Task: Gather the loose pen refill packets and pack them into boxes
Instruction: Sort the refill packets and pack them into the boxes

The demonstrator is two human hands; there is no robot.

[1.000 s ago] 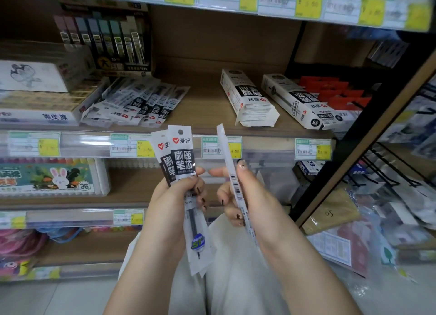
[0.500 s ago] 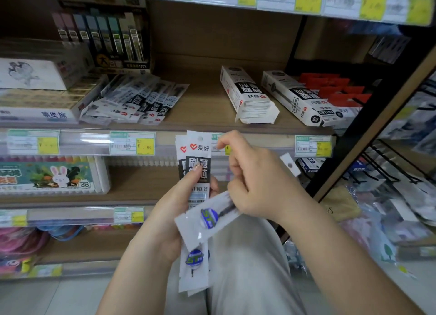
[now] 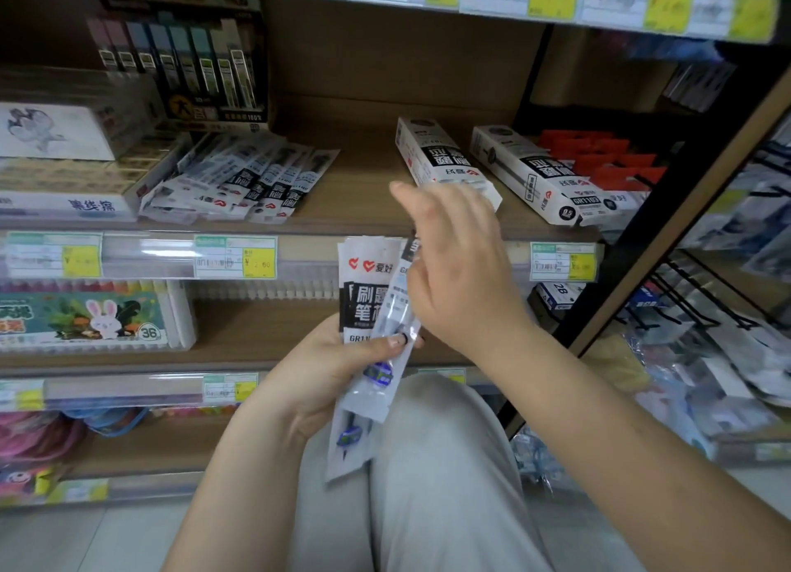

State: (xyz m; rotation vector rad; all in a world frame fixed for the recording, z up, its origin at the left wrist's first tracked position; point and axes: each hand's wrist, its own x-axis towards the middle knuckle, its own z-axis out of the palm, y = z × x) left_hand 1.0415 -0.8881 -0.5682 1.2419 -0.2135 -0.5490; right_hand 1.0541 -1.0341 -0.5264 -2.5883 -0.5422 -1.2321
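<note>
At the far left of the upper shelf (image 3: pixel 368 212) we see a white box with a sketch on it (image 3: pixel 51 132) stacked on a flat box of pens (image 3: pixel 64 186), and behind them a dark display box of upright refills (image 3: pixel 184 70). Just right of these lies a loose heap of pen refill packets (image 3: pixel 239 182), fanned flat on the wood. On the shelf below sits a crayon box with a rabbit on it (image 3: pixel 85 319).

Toward the middle, our left hand (image 3: pixel 325 370) grips a small bundle of refill packets (image 3: pixel 370 310), fingers wrapped behind and the thumb pressed across the front, holding them roughly upright in front of the shelf edge. One packet sits tilted across the others. Our right hand (image 3: pixel 458 267) is just beside the bundle's top right; its index finger points up and left, the others are loosely bent. We cannot tell whether it pinches the tilted packet or only touches it, since the palm hides the contact.

Further right on the upper shelf lie two white refill boxes (image 3: pixel 441 160), side by side, the nearer one's open end behind our right fingers. Red packets (image 3: pixel 599 160) lie beyond them.
</note>
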